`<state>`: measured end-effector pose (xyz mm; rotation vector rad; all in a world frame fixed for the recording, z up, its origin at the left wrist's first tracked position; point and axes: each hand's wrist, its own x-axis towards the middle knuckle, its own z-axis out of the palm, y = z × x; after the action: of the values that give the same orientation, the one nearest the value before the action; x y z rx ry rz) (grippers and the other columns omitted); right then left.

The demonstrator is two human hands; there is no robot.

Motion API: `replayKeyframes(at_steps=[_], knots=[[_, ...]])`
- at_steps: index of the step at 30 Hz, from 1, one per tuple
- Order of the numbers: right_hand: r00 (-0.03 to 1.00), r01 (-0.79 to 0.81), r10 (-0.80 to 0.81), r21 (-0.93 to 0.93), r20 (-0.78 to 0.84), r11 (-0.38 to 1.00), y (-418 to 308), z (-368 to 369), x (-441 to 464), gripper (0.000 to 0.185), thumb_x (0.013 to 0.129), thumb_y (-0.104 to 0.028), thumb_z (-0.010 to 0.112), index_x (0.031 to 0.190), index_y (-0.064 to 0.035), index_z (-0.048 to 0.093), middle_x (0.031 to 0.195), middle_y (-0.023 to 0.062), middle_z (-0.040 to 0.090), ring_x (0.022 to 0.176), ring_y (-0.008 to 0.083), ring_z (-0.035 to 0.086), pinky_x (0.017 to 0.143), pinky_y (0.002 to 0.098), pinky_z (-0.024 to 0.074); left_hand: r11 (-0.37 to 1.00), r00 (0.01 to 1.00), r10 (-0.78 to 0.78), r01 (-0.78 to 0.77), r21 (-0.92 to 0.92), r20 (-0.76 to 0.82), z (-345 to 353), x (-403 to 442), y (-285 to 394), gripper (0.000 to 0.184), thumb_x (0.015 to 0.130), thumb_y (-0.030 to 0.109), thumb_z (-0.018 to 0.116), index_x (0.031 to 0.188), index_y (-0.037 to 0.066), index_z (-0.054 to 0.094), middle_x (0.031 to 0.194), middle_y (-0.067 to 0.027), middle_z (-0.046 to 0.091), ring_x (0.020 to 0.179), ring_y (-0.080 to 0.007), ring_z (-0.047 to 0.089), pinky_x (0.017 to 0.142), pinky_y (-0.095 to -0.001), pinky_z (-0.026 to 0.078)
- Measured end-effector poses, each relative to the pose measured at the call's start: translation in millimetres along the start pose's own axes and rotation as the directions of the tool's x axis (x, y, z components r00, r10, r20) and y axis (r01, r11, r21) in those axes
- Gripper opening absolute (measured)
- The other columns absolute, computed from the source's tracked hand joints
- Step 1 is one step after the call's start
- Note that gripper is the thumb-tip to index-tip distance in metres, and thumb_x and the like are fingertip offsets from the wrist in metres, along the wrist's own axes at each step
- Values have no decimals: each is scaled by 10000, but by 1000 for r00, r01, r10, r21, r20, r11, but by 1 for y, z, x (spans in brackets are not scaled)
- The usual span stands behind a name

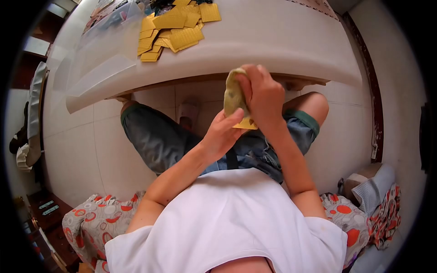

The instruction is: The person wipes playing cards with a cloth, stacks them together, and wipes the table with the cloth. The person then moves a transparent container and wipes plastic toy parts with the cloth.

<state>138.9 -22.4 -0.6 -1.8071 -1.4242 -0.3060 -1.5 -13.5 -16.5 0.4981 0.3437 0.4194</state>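
Observation:
A soft, pale yellow-green cloth-like item [234,93] is held upright between my hands, just in front of the table edge. My left hand [223,132] is closed on its lower end, with the thumb pressed against its front. Higher up, my right hand [264,93] grips its right side with bent fingers. A gold card [245,123] shows below the item, between the two hands; how it is held is partly hidden. Many similar gold cards [170,19] lie in a loose pile on the white-covered table [273,41].
Left of the pile are a clear plastic box [111,34] and a clear sheet-like flap [107,75] near the table edge. My knees are under the table. A patterned seat cover [98,218] lies behind me, with a grey mesh item [375,186] at the right.

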Motion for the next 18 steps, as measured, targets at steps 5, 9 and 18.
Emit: replayKeyframes(at_steps=[5, 9, 18], knots=[[958, -285, 279, 146, 57, 947, 54, -32, 33, 347, 887, -402, 604, 987, -70, 613, 691, 88, 631, 583, 249, 627, 550, 332, 502, 997, 995, 26, -33, 63, 100, 13, -1, 2, 411, 949, 85, 516, 1334, 40, 382, 1315, -139, 514, 1264, -271, 483, 995, -340, 451], [851, -518, 356, 504, 386, 691, 41, -56, 21, 432, 833, -433, 670, 1042, -57, 632, 773, 116, 661, 641, 194, 626, 632, 294, 501, 970, 998, 62, -65, 234, 21, 1, 6, 8, 370, 947, 112, 541, 1286, 38, 412, 1255, -128, 541, 1169, -259, 559, 959, -324, 481], [968, 184, -219, 248, 120, 951, 3, -53, -16, 239, 695, -75, 736, 913, -100, 643, 867, 52, 640, 786, 235, 644, 672, 312, 522, 938, 999, -3, 20, -347, 50, -20, 20, 13, 625, 971, 492, 383, 1426, 70, 311, 1396, -171, 405, 1284, -301, 408, 1096, -420, 325]])
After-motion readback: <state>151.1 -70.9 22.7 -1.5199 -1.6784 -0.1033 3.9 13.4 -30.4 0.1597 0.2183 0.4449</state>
